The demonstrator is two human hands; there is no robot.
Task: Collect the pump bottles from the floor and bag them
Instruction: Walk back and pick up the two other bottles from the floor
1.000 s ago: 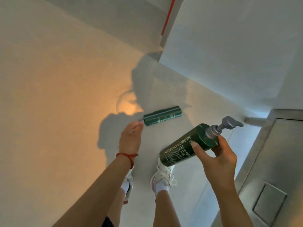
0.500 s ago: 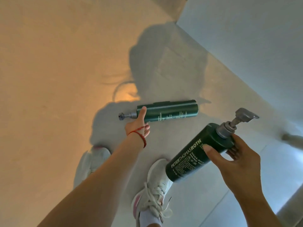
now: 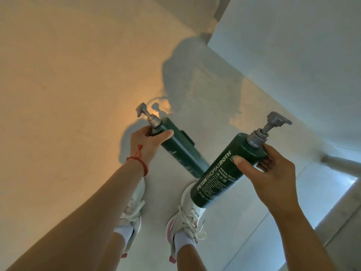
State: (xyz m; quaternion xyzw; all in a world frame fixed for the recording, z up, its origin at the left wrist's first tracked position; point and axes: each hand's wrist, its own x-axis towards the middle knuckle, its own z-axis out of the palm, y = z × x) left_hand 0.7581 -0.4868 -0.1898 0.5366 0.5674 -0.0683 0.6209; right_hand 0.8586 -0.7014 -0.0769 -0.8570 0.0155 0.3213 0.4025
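Note:
Two dark green pump bottles with grey pump heads are in the air above the floor. My left hand, with a red string on the wrist, grips the slimmer bottle by its shoulder, pump end up and to the left. My right hand holds the larger bottle, white lettering facing me, near its neck, pump pointing up and right. The larger bottle's base hides the slimmer one's lower end. No bag is in view.
A pale smooth floor spreads to the left, lit warm orange. A white wall rises at the right. My feet in white sneakers stand below the bottles. A grey metal tube juts in at the right edge.
My left hand closed on the slimmer bottle that lay on the floor and lifted it, pump end up. My right hand kept its bottle raised.

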